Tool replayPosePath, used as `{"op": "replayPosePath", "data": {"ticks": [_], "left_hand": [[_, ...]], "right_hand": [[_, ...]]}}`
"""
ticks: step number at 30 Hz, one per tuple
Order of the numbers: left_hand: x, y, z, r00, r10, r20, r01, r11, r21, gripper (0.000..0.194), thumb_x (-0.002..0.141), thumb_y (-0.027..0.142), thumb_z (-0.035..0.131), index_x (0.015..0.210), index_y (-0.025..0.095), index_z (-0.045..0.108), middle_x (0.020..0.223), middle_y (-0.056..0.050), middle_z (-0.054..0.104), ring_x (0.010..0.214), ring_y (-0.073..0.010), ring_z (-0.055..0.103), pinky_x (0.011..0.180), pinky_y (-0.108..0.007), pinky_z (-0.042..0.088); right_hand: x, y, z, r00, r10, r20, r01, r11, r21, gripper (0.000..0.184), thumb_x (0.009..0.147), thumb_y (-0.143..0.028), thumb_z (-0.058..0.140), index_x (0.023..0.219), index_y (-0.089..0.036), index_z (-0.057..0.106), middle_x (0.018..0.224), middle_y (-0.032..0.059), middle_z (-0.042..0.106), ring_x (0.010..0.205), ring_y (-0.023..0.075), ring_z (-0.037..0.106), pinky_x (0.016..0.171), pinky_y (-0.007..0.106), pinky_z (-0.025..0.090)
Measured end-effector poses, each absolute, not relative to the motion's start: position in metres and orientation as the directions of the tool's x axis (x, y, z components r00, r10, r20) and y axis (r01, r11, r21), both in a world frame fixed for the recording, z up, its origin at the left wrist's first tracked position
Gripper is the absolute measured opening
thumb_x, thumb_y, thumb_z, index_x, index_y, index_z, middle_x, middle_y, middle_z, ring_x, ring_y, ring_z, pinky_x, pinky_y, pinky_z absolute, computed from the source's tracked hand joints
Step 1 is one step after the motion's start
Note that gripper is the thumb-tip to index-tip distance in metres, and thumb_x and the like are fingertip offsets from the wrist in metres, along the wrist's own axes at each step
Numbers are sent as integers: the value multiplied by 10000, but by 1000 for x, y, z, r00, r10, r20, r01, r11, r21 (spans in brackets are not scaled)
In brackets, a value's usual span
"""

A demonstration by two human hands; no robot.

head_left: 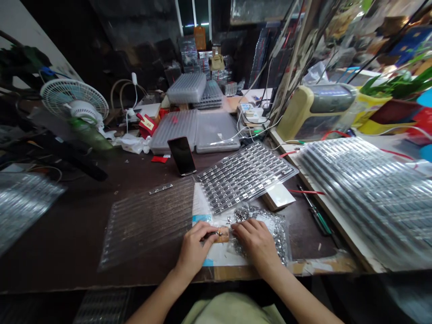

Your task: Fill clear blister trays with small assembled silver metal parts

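My left hand (195, 247) and my right hand (257, 240) meet at the near edge of the dark table, fingers curled. Between them they pinch a small tan block with a metal part (222, 234). My right hand rests on a clear bag of small shiny metal parts (275, 227). Just beyond lies a clear plastic tray filled with rows of metal parts (245, 175). An empty ribbed clear tray (148, 220) lies flat to the left of my left hand. A white sheet with blue tape (202, 211) sits under the hands.
A black phone (182, 155) leans upright mid-table. Stacked clear trays (371, 189) fill the right side, more stacks (194, 128) at the back. A white fan (76, 103) stands at left. Screwdrivers (315, 211) lie by the right board edge. A beige machine (317, 110) stands at the back right.
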State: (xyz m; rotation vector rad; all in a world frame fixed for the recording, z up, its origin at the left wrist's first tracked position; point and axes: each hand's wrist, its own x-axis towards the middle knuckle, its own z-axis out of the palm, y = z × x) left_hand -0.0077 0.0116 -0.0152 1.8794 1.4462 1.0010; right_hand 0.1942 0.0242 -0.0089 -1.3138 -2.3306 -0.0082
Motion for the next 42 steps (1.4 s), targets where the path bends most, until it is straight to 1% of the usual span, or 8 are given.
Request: {"op": "replayPosePath", "data": {"ticks": [9,12,18,25,30,33,38,42], "left_hand": [[-1,10,-16,196,943,268,650,-329,685,161,837,229,602,951,251,713,836,-39,652,787,-169,627,706,-275,518],[0,10,-16,202,937,284,680,-344,648,157,833,232,605,943,253,716,822,-40,648,773,-167,621,700,-274,519],[2,10,-13,213,938,274,699,-342,628,140,833,214,602,917,247,709,788,-35,642,763,-172,620,691,-276,512],[-2,10,-16,87,947,308,583,-299,755,130,849,229,573,886,216,697,845,-45,659,800,-169,629,705,-266,509],[-10,12,-18,-22,953,303,517,-249,819,133,849,255,575,884,194,689,860,-46,657,794,-166,623,699,-265,496],[-12,13,-18,-40,952,304,504,-244,829,137,850,261,574,877,190,689,856,-46,653,787,-163,619,687,-259,488],[-11,13,-17,-51,953,299,488,-237,840,135,851,254,574,887,190,687,869,-49,651,810,-167,618,696,-258,480],[-11,13,-16,-44,956,289,483,-232,844,125,850,238,575,887,191,685,869,-44,645,803,-159,613,690,-247,473]], "right_hand": [[202,30,-16,-255,893,371,673,439,-595,232,919,-279,465,869,-224,685,878,44,658,769,143,629,669,239,485],[207,30,-13,-297,896,330,642,443,-626,256,917,-217,437,899,-234,692,966,50,659,839,152,634,720,256,501],[202,30,-5,-321,863,389,803,466,-371,178,898,-249,508,957,-236,676,873,50,666,797,184,565,691,311,420],[178,31,-3,-413,844,341,894,448,-26,110,829,-174,601,729,-215,620,763,49,602,765,211,470,671,346,314],[177,35,-8,-481,821,307,872,486,65,161,825,-84,527,714,-189,580,731,65,570,723,217,470,635,344,321],[184,36,-10,-445,839,313,874,483,-52,154,844,-88,492,748,-179,571,713,52,565,685,201,485,623,326,347],[186,31,-7,-398,867,300,722,498,-480,222,914,-143,404,1022,-187,593,917,63,621,818,165,572,702,268,426],[171,26,-8,-358,914,191,677,395,-621,153,910,-224,483,895,-218,634,833,19,658,756,147,587,678,257,410]]}}
